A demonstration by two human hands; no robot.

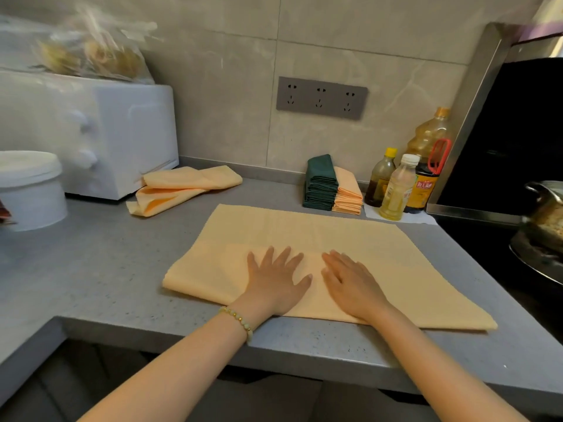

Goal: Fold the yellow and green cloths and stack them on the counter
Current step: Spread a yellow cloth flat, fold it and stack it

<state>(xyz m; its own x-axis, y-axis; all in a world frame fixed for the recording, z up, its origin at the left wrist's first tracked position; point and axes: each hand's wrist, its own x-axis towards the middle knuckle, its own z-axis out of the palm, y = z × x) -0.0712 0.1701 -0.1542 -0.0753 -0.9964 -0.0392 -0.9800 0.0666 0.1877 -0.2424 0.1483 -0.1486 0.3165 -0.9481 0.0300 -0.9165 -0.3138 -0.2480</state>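
Yellow cloth (304, 236) — both hands flat, near counter (106, 269) edge.

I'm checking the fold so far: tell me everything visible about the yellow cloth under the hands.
The yellow cloth is pale yellow-orange, soft and woven-looking, apparently folded over, with a layer edge across it. It lies flat on the grey counter, near its front edge. The left hand and right hand press flat on its near middle.

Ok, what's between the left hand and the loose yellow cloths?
Head view: the spread yellow cloth under the left hand, then bare counter up to the loose yellow cloths.
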